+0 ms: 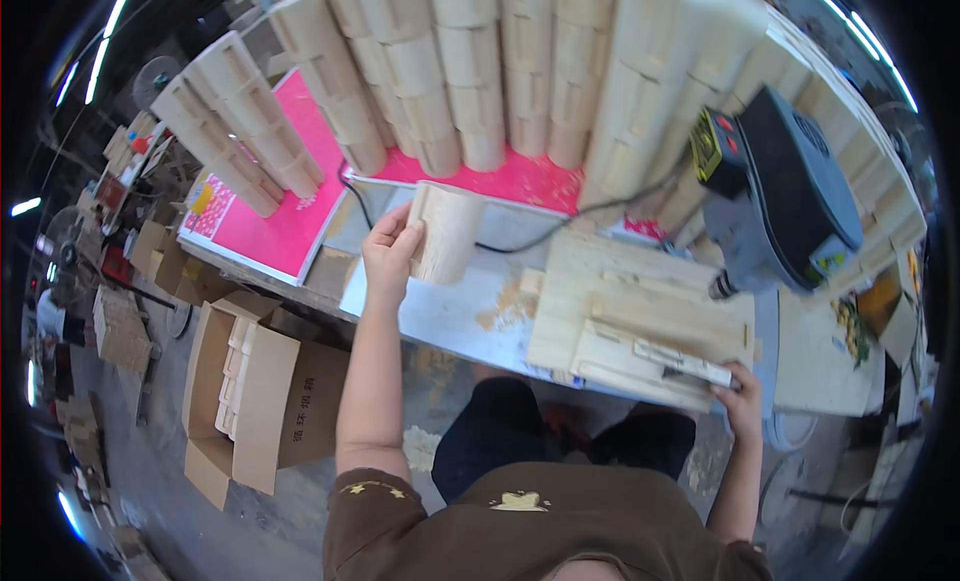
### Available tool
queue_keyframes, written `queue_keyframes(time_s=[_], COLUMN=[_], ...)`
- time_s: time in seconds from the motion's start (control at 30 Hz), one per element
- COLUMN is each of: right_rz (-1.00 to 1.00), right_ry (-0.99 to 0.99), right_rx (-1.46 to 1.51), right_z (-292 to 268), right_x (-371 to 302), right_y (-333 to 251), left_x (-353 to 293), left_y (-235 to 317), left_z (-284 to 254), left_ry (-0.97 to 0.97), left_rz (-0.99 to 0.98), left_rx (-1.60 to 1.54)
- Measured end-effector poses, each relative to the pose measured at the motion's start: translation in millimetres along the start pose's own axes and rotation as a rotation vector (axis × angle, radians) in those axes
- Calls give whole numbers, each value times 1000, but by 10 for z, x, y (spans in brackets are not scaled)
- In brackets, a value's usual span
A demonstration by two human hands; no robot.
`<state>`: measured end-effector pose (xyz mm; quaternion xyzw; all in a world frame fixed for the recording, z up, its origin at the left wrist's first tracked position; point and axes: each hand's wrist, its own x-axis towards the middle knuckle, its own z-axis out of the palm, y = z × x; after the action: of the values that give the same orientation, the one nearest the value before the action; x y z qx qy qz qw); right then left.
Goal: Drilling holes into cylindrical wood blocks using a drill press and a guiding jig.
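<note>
"One curved wooden piece (452, 236): where do you have it?"

"Your left hand (388, 251) has it pinched by its left edge, thumb across the near face and fingers behind. It looks raised over the worktop (440, 316), between the front edge and the stacks of wooden pieces (465, 91) along the far edge."

"Which way does its long axis run?"

"From the far edge toward your front edge, leaning slightly."

"And what lies to its right?"

"Your wooden board (560, 321), clearly apart from it and reaching close to the worktop's front edge. The pale strip (690, 364) there runs left to right, dipping toward you at its right end, so the piece you hold stands nearly crosswise to it."

"Which hand is nearer that strip?"

"Your right hand (742, 403), touching its right end by the front edge, fingers curled. Whether they clamp it or merely rest there, you cannot tell from this view. The power tool (790, 191) points its tip down over the board's right side, well apart from your left hand."
</note>
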<state>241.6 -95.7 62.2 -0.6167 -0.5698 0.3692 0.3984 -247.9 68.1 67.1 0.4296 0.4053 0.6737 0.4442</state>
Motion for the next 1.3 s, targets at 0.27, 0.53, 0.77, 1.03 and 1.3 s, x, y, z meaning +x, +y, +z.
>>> queue_keyframes(time_s=[0.27,0.53,0.77,1.03,1.3], right_rz=[-60,-74,-56,-160,-91], right_ry=[-130,-258,-275,-202,-170], right_rx=[-6,271,277,196,212], right_z=[-285,-443,-485,-439,-415], right_x=[381,500,525,415,323], right_y=[265,368,359,327,283], left_x=[-689,-704,-728,-961,-1052], left_y=[213,-140,-184,-355,-463], left_z=[1112,1634,1762,1845,1811], left_ry=[-822,-1061,-1162,-532,-340], left_rz=[-417,-568,-548,-457,-431], left_rx=[389,425,499,150,-120])
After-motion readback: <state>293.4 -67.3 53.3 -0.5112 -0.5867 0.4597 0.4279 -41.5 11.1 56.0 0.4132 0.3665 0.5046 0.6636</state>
